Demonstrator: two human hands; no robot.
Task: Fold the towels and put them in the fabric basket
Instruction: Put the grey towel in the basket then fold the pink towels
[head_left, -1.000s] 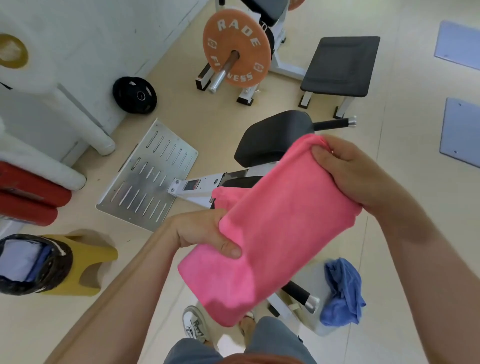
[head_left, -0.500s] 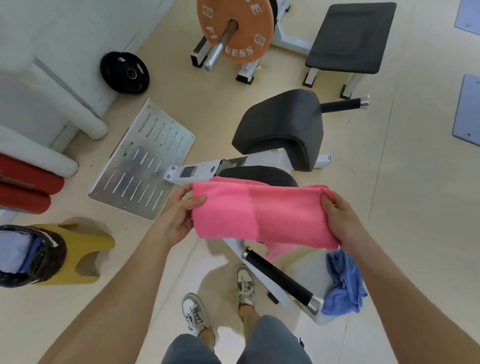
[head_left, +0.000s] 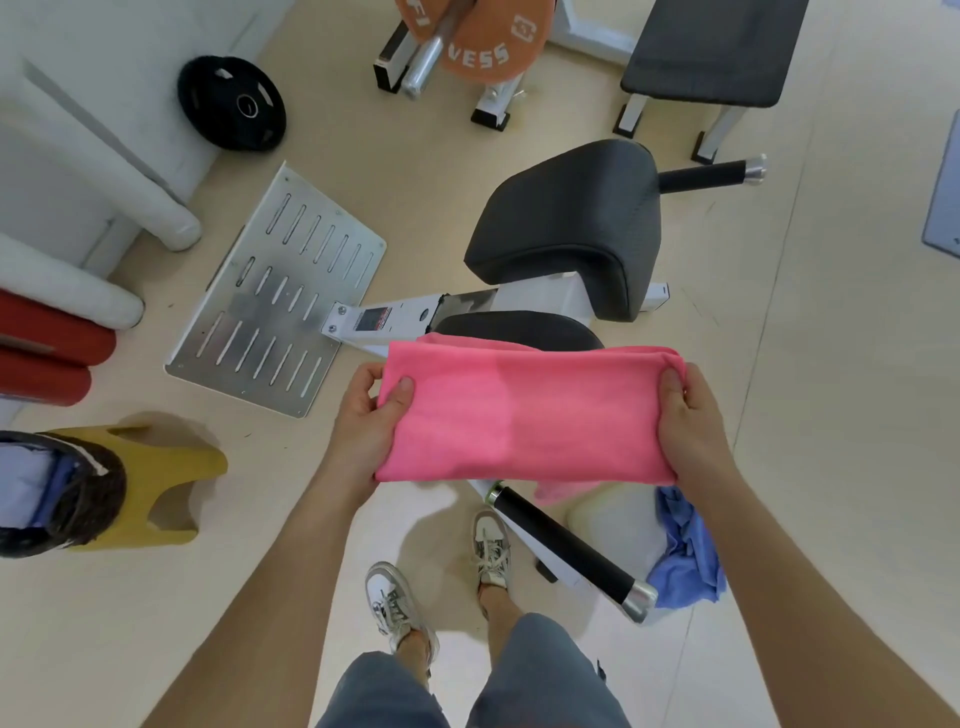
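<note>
A pink towel (head_left: 524, 413) is stretched flat and level between my two hands, folded into a wide band with a crease down its middle. My left hand (head_left: 366, 415) pinches its left end, thumb on top. My right hand (head_left: 693, 421) grips its right end. A loose pink flap hangs below the band near its right end. A crumpled blue towel (head_left: 688, 551) lies on the white machine base at the lower right. The dark fabric basket (head_left: 78, 499) sits at the left edge on a yellow stool (head_left: 171, 467), with light blue cloth inside.
A gym machine stands under the towel: black seat pad (head_left: 571, 234), white frame, slotted metal footplate (head_left: 275, 296), black handle bar (head_left: 566, 551). An orange weight plate (head_left: 488, 47), a black weight plate (head_left: 231, 104) and a bench (head_left: 711, 47) lie beyond. Red and white rollers (head_left: 47, 343) are at left.
The towel went from a slanted hold with my right hand high to a level band stretched between both hands. My hands moved apart and the view tilted down.
</note>
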